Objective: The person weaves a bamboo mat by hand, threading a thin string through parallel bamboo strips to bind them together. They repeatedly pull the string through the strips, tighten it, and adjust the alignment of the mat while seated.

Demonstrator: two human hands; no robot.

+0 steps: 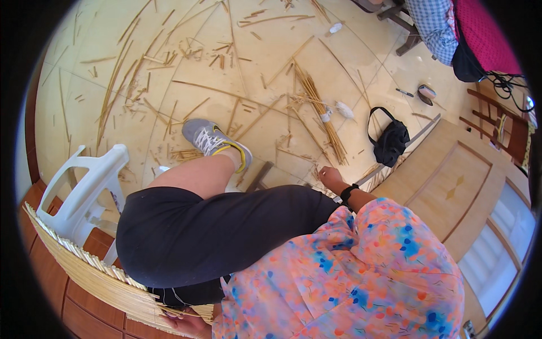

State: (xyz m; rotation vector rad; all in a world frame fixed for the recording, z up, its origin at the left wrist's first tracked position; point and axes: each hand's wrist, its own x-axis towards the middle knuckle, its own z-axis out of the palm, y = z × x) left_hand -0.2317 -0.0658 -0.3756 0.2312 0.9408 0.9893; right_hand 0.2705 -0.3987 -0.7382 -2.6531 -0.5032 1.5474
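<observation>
At the lower edge my left hand (189,323) is closed on the rim of a long mat of pale reeds (93,265), beside my dark-clad thigh. The mat's upper edge shows a row of cut reed ends, and thin strips lie by my fingers. My right hand (330,177), with a black band on the wrist, is beyond my thigh with its fingers curled in. Whatever it may hold is hidden. Past it on the floor lies a tied bundle of reed stalks (322,107), apart from the hand.
A white plastic stool (70,186) stands at the left. Loose reeds and cut bits litter the tiled floor (164,73). A black bag (390,138) lies near a wooden panel (446,186) at the right. Another person's checked sleeve (432,28) is at the upper right.
</observation>
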